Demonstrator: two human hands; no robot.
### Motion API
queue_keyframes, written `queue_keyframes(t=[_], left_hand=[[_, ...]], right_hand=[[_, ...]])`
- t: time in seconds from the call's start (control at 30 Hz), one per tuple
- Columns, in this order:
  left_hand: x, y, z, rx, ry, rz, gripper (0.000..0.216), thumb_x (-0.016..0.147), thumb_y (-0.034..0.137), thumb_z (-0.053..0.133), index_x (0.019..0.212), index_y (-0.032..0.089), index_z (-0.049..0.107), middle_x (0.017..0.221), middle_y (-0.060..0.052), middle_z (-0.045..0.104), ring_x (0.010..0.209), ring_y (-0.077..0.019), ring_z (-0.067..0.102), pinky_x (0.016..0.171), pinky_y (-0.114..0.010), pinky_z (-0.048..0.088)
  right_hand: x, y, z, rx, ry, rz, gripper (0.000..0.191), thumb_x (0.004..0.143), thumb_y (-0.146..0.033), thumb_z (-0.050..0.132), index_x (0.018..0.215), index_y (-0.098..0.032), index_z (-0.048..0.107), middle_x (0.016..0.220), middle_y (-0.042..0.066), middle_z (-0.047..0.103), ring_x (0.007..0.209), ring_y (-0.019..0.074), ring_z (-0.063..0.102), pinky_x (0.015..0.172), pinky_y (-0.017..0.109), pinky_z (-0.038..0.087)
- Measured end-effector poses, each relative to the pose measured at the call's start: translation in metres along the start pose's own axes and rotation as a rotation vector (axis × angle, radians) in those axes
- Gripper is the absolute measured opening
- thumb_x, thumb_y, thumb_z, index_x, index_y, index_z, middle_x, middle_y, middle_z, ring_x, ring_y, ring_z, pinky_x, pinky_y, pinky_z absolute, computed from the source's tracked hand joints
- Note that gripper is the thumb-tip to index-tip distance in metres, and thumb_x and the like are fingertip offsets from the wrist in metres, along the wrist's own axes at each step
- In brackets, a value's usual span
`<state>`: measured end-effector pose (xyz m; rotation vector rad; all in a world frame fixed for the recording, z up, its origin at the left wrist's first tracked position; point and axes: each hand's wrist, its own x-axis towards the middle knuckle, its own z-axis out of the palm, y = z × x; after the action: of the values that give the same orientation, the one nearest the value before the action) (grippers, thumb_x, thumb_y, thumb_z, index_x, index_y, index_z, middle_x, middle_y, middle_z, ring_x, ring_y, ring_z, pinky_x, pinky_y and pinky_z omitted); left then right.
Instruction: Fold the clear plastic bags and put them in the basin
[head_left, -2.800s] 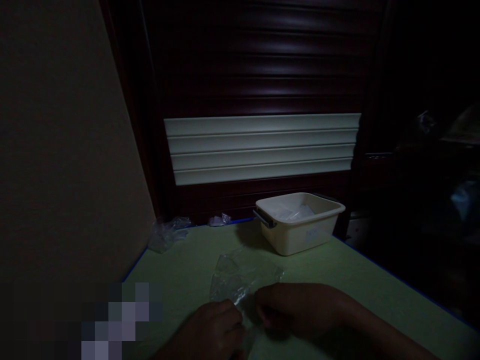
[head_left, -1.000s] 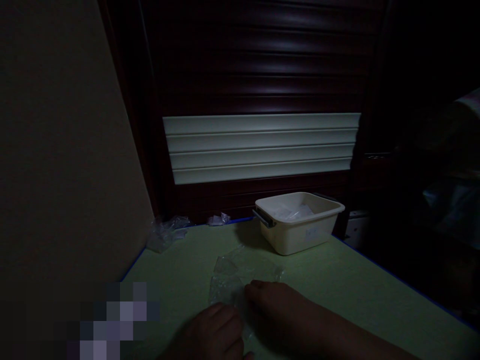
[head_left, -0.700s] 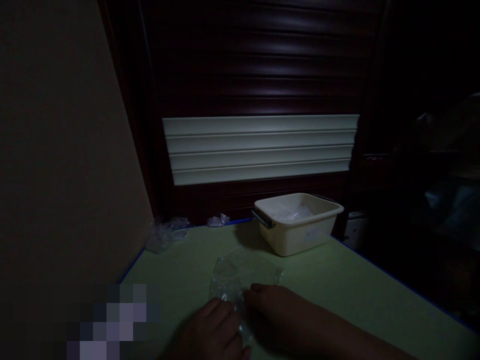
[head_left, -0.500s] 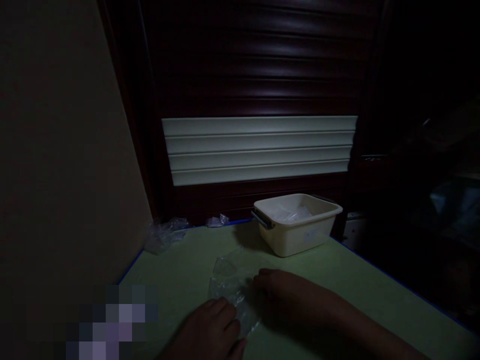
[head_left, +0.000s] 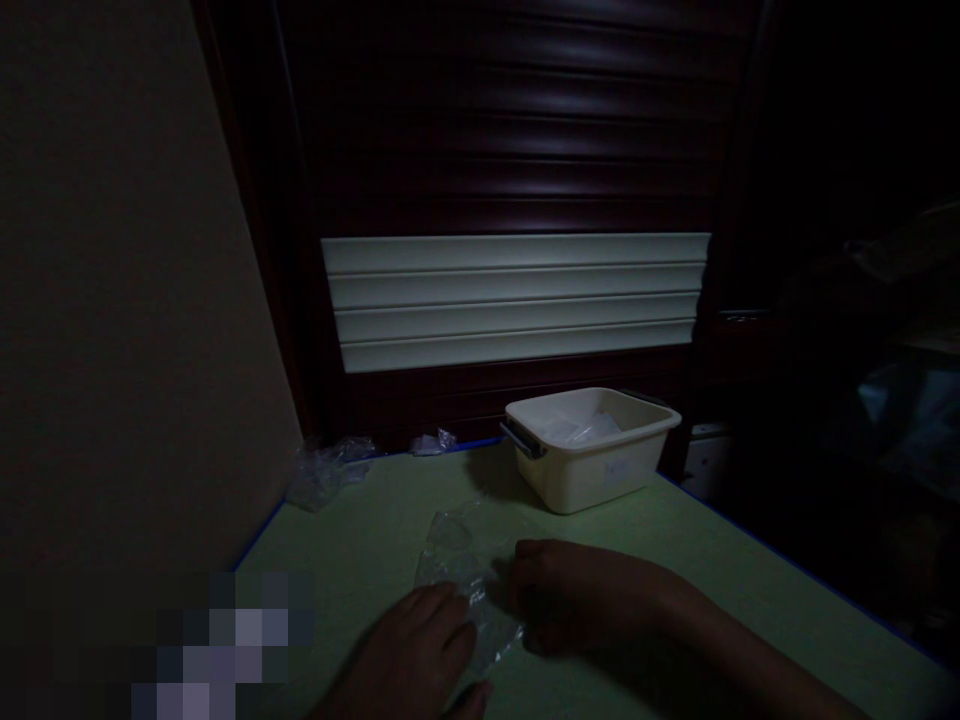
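A thin clear plastic bag (head_left: 469, 560) lies spread and wrinkled on the green tabletop in front of me. On its near left edge rests my left hand (head_left: 420, 635), fingers laid out over the plastic and thumb held apart. My right hand (head_left: 562, 590) is at the bag's right side, its fingers curled in and closed at the plastic. The fingertips are dark and partly hidden, so the exact hold is hard to see.
Behind the bag stands a cream plastic tub (head_left: 607, 480) with dark handles and clear plastic inside. Crumpled clear plastic (head_left: 326, 475) lies at the back left, with a smaller piece (head_left: 433, 442) beside it. A wall (head_left: 150, 300) borders the table (head_left: 360, 560) on the left.
The fingers of my left hand have straightened a little on the bag. My right hand has shifted slightly, and its thumb side shows lower. The tub and other plastic stay put.
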<state>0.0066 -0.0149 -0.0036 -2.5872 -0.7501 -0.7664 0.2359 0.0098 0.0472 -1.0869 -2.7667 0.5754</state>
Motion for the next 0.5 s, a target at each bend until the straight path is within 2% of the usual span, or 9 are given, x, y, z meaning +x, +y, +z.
queue_keyframes(t=[0.13,0.23,0.33,0.4,0.5], left_hand=[[0.002,-0.005,-0.008,0.023,-0.032,-0.084,0.018,0.082,0.027,0.055,0.091,0.017,0.065,0.094,-0.009,0.07,0.086,-0.0242,0.065,0.077,-0.036,0.055],[0.002,-0.014,-0.011,0.059,-0.029,-0.137,0.022,0.087,0.025,0.047,0.094,0.016,0.066,0.1,-0.011,0.07,0.091,-0.025,0.065,0.078,-0.039,0.055],[0.002,-0.022,-0.013,0.086,-0.094,-0.143,0.027,0.09,0.024,0.044,0.102,0.013,0.066,0.107,-0.013,0.069,0.097,-0.0261,0.064,0.08,-0.04,0.054],[0.004,-0.022,-0.014,0.065,-0.17,-0.158,0.024,0.089,0.023,0.047,0.101,0.014,0.066,0.104,-0.012,0.069,0.095,-0.0255,0.064,0.081,-0.04,0.054],[0.007,-0.015,-0.017,0.038,-0.269,-0.197,0.016,0.086,0.02,0.053,0.088,0.016,0.068,0.09,-0.009,0.07,0.084,-0.0247,0.065,0.078,-0.042,0.053]], right_hand=[[-0.001,-0.004,-0.003,-0.035,0.006,-0.028,0.01,0.077,-0.018,0.059,0.083,-0.016,0.067,0.086,0.005,0.062,0.078,0.0157,0.057,0.064,0.022,0.04],[0.001,-0.003,-0.002,-0.147,0.06,0.105,0.021,0.085,-0.02,0.049,0.08,-0.014,0.068,0.081,0.008,0.064,0.066,0.0142,0.057,0.058,0.023,0.037],[0.006,-0.002,0.001,-0.27,0.154,0.276,0.023,0.087,-0.02,0.046,0.085,-0.014,0.068,0.082,0.01,0.066,0.062,0.0146,0.058,0.052,0.024,0.034],[0.009,-0.003,0.004,-0.299,0.192,0.334,0.023,0.087,-0.019,0.046,0.088,-0.014,0.068,0.083,0.013,0.066,0.064,0.0163,0.06,0.051,0.025,0.033],[0.014,-0.004,0.008,-0.296,0.206,0.363,0.025,0.087,-0.018,0.044,0.089,-0.011,0.068,0.086,0.016,0.066,0.065,0.0182,0.061,0.05,0.026,0.032]])
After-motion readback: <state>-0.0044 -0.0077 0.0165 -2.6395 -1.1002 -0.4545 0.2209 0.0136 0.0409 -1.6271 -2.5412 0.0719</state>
